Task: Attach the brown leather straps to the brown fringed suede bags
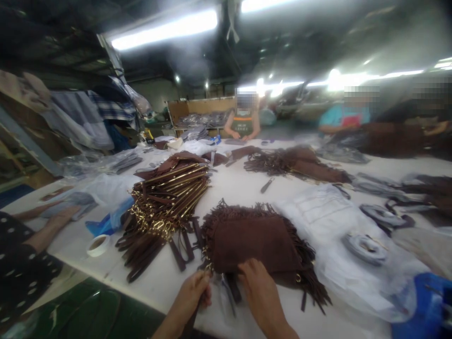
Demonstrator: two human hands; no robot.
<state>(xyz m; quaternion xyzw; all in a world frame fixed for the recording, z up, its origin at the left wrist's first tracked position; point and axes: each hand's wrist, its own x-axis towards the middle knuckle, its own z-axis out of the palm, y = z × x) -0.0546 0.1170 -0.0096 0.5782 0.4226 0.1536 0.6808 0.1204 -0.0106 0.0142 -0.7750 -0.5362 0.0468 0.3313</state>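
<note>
A dark brown bag point(252, 242) with fringe along its sides lies flat on the table before me. My left hand point(196, 292) is closed in a pinch at its near left corner, holding a brown strap point(190, 322) beside a small gold clasp point(208, 267). With bent fingers, my right hand point(259, 289) grips the near edge of the bag; its thumb is partly hidden. Between my hands hang a dark strap end point(233, 288) and a greyish strip whose kind I cannot make out. A gold ring point(298, 278) shows at the near right corner.
Left of the bag sits a pile of brown straps with gold chains and clasps point(169, 202). Nearby are a tape roll point(98, 246) and a co-worker's arm point(52, 226). White plastic bags point(325, 221) with grey coiled straps point(365, 248) lie right. Other people stand across the table.
</note>
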